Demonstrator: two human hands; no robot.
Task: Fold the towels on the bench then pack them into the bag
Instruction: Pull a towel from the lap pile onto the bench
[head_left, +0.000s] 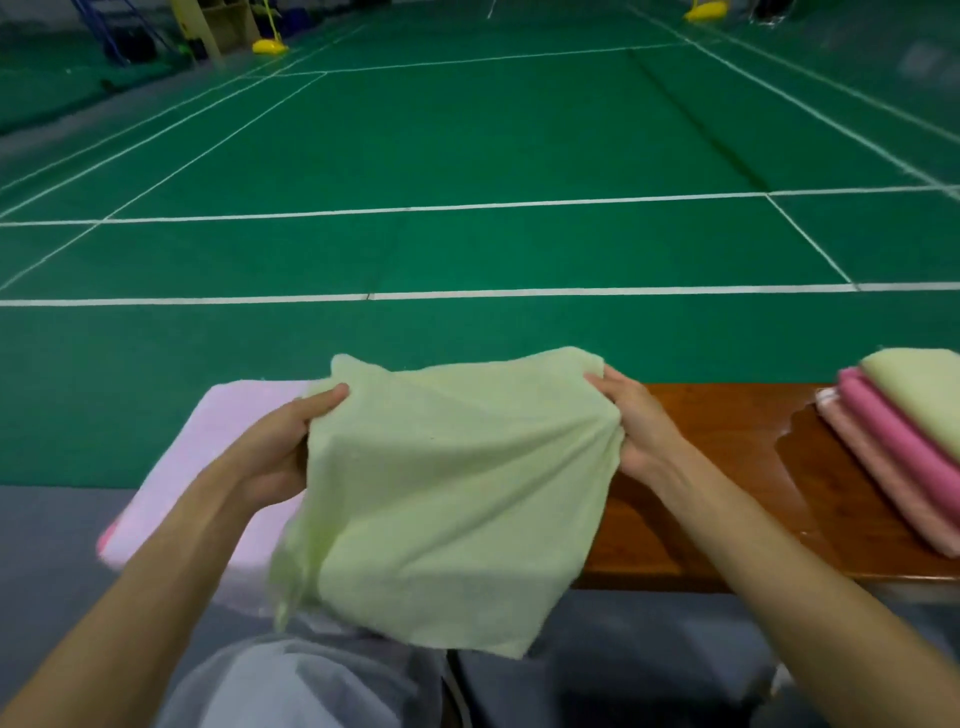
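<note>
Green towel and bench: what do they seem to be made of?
Green towel: soft cloth, perhaps terry or microfibre, matte and slightly fuzzy; it sags and creases freely. Bench: probably wood under a glossy varnish; it is reddish-brown with bright reflections on top.

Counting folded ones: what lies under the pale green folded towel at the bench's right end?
A bright pink folded towel, then a paler pink one on the brown wooden bench. Their right ends run out of frame.
</note>
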